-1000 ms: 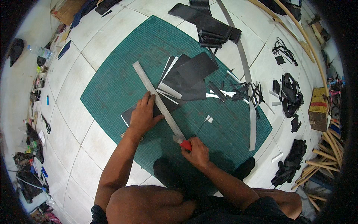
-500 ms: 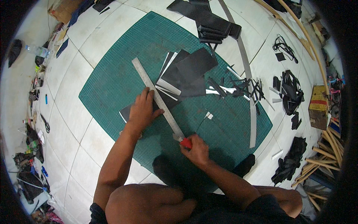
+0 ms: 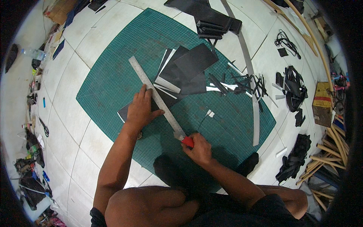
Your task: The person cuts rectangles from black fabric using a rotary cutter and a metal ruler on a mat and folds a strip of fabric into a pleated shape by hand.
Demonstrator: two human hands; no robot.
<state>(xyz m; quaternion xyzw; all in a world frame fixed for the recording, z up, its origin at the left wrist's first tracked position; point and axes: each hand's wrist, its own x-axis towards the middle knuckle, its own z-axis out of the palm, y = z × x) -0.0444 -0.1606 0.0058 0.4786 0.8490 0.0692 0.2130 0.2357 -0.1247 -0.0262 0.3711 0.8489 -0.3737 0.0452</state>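
Note:
My left hand (image 3: pixel 140 109) lies with its fingers stretched and thumb spread, pressing on a long steel ruler (image 3: pixel 156 99). The ruler slants across a green cutting mat (image 3: pixel 109 72), and a black sheet (image 3: pixel 124 110) lies partly under my left hand. Close to the ruler's near end, my right hand (image 3: pixel 199 148) is closed round a red-handled knife (image 3: pixel 188 142). Its wide metal blade rests beside or against the ruler's end; I cannot tell which. Beyond the ruler are overlapping black sheets (image 3: pixel 196 62) with white undersides.
Black and white offcuts (image 3: pixel 230 86) lie on the mat's right side, beside a long grey strip (image 3: pixel 256 125). Rolled black material (image 3: pixel 211 28) lies past the far edge. Black scraps (image 3: pixel 294 89) and bamboo-like sticks (image 3: pixel 327 151) are at right, scissors (image 3: pixel 44 126) at left.
The whole view has shifted slightly, so the mat and ruler appear a little higher and further left. Both hands keep nearly the same places relative to the ruler.

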